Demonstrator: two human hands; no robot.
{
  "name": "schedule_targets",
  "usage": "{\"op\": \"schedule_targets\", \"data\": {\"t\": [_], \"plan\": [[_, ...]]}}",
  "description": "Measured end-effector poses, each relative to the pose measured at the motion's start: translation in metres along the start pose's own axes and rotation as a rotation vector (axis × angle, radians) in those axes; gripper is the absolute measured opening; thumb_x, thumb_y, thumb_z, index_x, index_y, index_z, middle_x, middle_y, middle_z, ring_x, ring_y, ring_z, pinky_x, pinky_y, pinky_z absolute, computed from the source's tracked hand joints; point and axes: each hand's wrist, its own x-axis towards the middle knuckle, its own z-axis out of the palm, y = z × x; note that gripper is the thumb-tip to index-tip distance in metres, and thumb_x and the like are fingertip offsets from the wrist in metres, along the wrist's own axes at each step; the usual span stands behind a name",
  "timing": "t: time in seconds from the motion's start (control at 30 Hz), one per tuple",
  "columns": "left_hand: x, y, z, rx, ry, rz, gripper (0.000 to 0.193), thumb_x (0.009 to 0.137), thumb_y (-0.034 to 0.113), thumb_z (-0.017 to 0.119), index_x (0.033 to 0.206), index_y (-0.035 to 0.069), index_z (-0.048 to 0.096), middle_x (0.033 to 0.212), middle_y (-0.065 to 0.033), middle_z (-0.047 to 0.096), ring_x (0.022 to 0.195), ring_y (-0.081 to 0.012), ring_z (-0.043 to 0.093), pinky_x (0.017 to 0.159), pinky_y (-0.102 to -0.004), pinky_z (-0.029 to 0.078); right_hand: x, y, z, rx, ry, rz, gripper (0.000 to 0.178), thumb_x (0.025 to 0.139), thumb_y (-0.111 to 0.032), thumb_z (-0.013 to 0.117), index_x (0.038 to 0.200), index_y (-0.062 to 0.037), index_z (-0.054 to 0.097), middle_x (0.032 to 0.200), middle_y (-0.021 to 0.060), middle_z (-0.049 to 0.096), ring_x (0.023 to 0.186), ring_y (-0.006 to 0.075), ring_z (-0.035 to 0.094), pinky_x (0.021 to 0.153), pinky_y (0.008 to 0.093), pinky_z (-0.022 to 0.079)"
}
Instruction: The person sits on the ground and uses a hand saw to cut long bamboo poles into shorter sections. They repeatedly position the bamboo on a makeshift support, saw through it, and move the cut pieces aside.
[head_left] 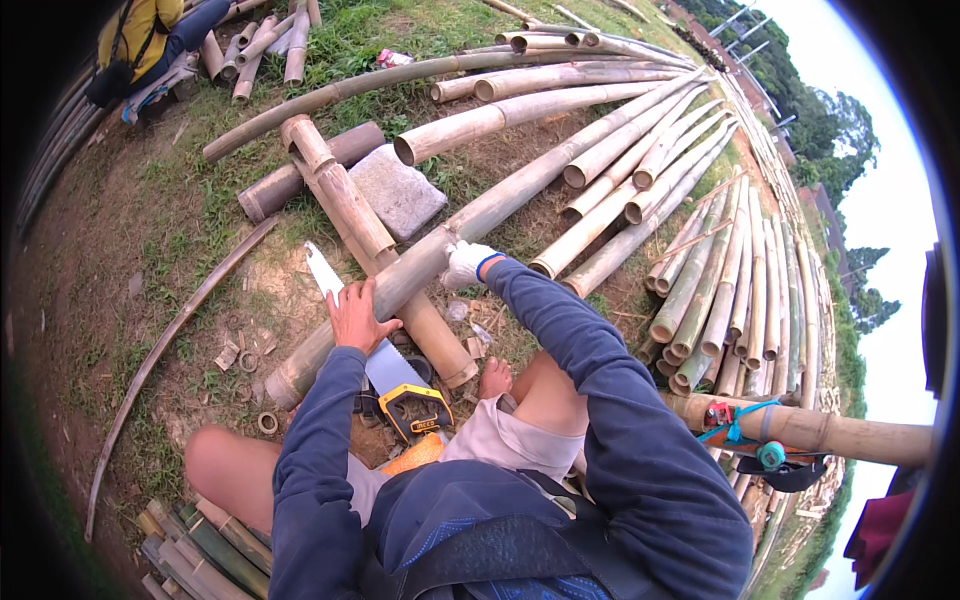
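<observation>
Our left hand [358, 318] is bare and lies on top of the long bamboo pole [412, 268], with its fingers and thumb spread apart. Our right hand [467, 263] wears a white glove and is bent against the same pole, a bit farther up. We can't see its fingertips, so we can't tell if it is holding on tight. The pole slants in front of us, from near our left knee [228, 462] up toward the far right.

The saw [416, 408] is just below our left hand. Its yellow and black handle is near our lap, and its shiny blade shows on both sides of the pole.

A thick piece of bamboo [428, 325] goes under our pole the other way, and a short piece [358, 208] lies on it. Beside them we see a gray stone block [396, 190] and a dark piece of bamboo [312, 172]. A little bamboo ring [268, 423] is on the dirt by our left knee.

Farther out, a long bent strip [165, 365] curves along our left. A big pile of bamboo [745, 285] fills the right side. Far off at the top left is a person in yellow [150, 32].
</observation>
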Motion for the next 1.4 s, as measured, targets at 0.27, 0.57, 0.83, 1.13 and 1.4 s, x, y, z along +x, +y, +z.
{"op": "schedule_targets", "data": {"t": [0.27, 0.57, 0.83, 1.13, 1.4], "plan": [[0.039, 0.013, 0.012, 0.064, -0.232, -0.062, 0.107, 0.054, 0.033, 0.102, 0.141, 0.010, 0.045, 0.122, -0.0228, 0.067, 0.116, -0.0422, 0.068, 0.102, -0.0570, 0.053, -0.055, -0.040, -0.033, 0.158, 0.184, -0.386, 0.066, 0.093, -0.042, 0.072, 0.148, -0.0077, 0.059, 0.130, 0.0277, 0.067, 0.117, 0.0466, 0.068, 0.100, 0.0526, 0.055], [0.048, 0.002, -0.002, 0.132, -0.345, 0.059, 0.105, 0.059, 0.038, 0.093, 0.144, 0.001, 0.042, 0.115, -0.0306, 0.070, 0.103, -0.0471, 0.073, 0.092, -0.0514, 0.060, -0.020, -0.019, -0.028, 0.335, 0.174, 0.109, 0.073, 0.094, -0.058, 0.066, 0.141, -0.0025, 0.063, 0.137, 0.0327, 0.064, 0.127, 0.0477, 0.065, 0.109, 0.0503, 0.052], [0.057, -0.005, -0.073, 0.052, -0.442, 0.103, 0.099, 0.062, 0.049, 0.091, 0.136, 0.001, 0.046, 0.113, -0.0305, 0.073, 0.105, -0.0457, 0.074, 0.096, -0.0531, 0.057, 0.056, 0.055, -0.008, 1.239, 0.619, 0.910, 0.104, 0.098, -0.077, 0.051, 0.158, 0.0085, 0.042, 0.165, 0.0309, 0.040, 0.146, 0.0506, 0.048, 0.120, 0.0487, 0.041], [-0.038, -0.091, -0.222, 0.213, -0.356, 0.060, 0.115, 0.059, 0.043, 0.093, 0.151, -0.001, 0.040, 0.124, -0.0299, 0.068, 0.109, -0.0459, 0.071, 0.097, -0.0517, 0.056, 0.071, -0.013, -0.049, 2.454, 0.634, 0.172, 0.111, 0.084, -0.071, 0.081, 0.165, -0.0088, 0.038, 0.165, 0.0198, 0.046, 0.146, 0.0405, 0.049, 0.124, 0.0639, 0.032], [-0.191, -0.285, -0.310, 0.405, -0.267, -0.192, 0.120, 0.057, 0.027, 0.097, 0.158, 0.011, 0.035, 0.130, -0.0221, 0.065, 0.119, -0.0425, 0.066, 0.101, -0.0520, 0.053, 0.016, -0.237, -0.006, 2.256, -0.338, -0.168, 0.080, 0.090, -0.047, 0.088, 0.151, -0.0121, 0.050, 0.156, 0.0149, 0.048, 0.129, 0.0395, 0.062, 0.108, 0.0552, 0.052]]}}
